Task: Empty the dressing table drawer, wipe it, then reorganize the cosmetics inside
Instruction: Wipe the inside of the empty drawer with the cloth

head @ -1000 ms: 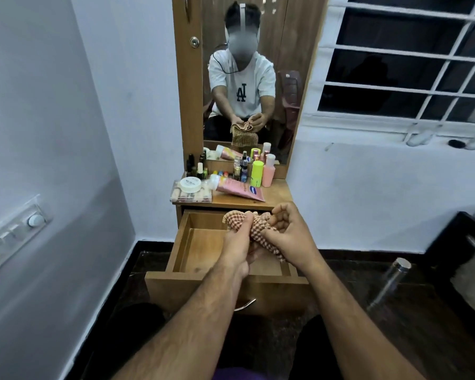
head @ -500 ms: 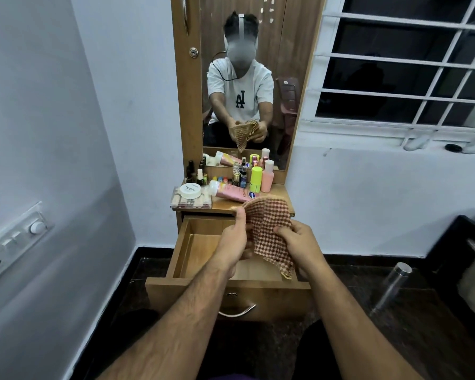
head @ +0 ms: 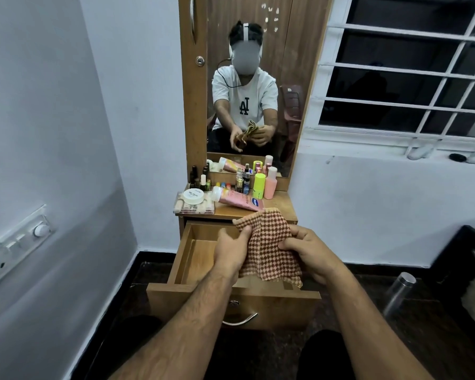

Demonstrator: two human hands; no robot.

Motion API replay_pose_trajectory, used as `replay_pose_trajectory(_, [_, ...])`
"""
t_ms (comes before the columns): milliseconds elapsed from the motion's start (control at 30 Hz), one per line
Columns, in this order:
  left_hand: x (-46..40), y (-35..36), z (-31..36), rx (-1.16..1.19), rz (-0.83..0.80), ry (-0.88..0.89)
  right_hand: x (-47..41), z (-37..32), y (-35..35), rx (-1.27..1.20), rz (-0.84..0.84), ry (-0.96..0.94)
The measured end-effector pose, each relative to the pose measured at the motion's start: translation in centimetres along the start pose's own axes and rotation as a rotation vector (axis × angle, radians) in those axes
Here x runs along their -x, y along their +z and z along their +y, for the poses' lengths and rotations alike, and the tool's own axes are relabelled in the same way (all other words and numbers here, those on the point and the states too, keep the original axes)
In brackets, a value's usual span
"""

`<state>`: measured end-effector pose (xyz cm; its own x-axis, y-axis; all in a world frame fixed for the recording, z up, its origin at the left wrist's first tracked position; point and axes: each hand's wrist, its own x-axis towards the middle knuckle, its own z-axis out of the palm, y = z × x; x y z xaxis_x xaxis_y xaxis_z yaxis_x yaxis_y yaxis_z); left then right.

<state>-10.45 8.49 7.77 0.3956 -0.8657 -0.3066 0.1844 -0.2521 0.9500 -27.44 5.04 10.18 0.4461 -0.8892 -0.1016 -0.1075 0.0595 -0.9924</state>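
The wooden drawer (head: 181,259) of the dressing table stands pulled out, its visible floor bare. Above it I hold a brown-and-cream checked cloth (head: 269,250) spread between both hands. My left hand (head: 231,252) pinches its left edge; my right hand (head: 305,250) grips its right side. On the tabletop (head: 281,204) lie the cosmetics: a pink tube (head: 239,200), a white jar (head: 193,195) on a clear box (head: 181,208), a yellow bottle (head: 259,185), a pink bottle (head: 271,183) and several small bottles (head: 200,179).
A mirror (head: 258,78) rises behind the tabletop. The left wall carries a switch panel (head: 17,242). A clear bottle with a steel cap (head: 399,294) stands on the dark floor at right, near black furniture (head: 464,259). A barred window (head: 409,67) fills the upper right.
The cloth was bunched between my hands; it has been opened out and now hangs spread over the drawer. The view has tilted slightly.
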Motion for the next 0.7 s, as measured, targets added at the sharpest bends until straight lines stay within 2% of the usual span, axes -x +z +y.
replay_pose_trajectory(67, [-0.1,-0.2,0.0,0.012,0.020,-0.069,0.0,0.1,0.0,-0.023,-0.026,-0.001])
replay_pose_trajectory(100, [-0.2,-0.2,-0.1,-0.041,0.045,-0.043,0.1,0.1,0.0,-0.040,-0.032,-0.002])
replay_pose_trajectory(167, [-0.2,-0.4,-0.2,-0.288,0.176,0.118,0.1,0.1,0.3,-0.072,-0.016,-0.006])
replay_pose_trajectory(233, [0.3,-0.4,-0.1,-0.352,0.220,0.226,0.0,0.2,0.6,-0.082,0.028,-0.011])
replay_pose_trajectory(267, [0.7,-0.4,0.1,-0.268,0.143,0.208,-0.1,0.3,0.7,-0.095,0.036,-0.016])
replay_pose_trajectory(333, [1.4,-0.1,0.4,-0.056,-0.092,0.051,-0.2,0.5,0.9,-0.139,0.031,-0.035])
replay_pose_trajectory(400, [2.0,0.2,0.7,0.118,-0.233,-0.024,-0.2,0.5,1.5,-0.157,0.099,-0.078])
replay_pose_trajectory(533, [2.1,0.9,0.3,0.432,-0.281,0.017,-0.4,0.4,2.9,-0.118,0.366,-0.130])
replay_pose_trajectory(600, [2.1,1.0,0.4,0.505,-0.287,0.010,-0.5,0.7,3.5,-0.175,0.381,-0.110])
replay_pose_trajectory(700, [2.0,1.0,0.4,0.462,-0.345,-0.012,-0.7,1.3,3.8,-0.290,0.293,-0.094])
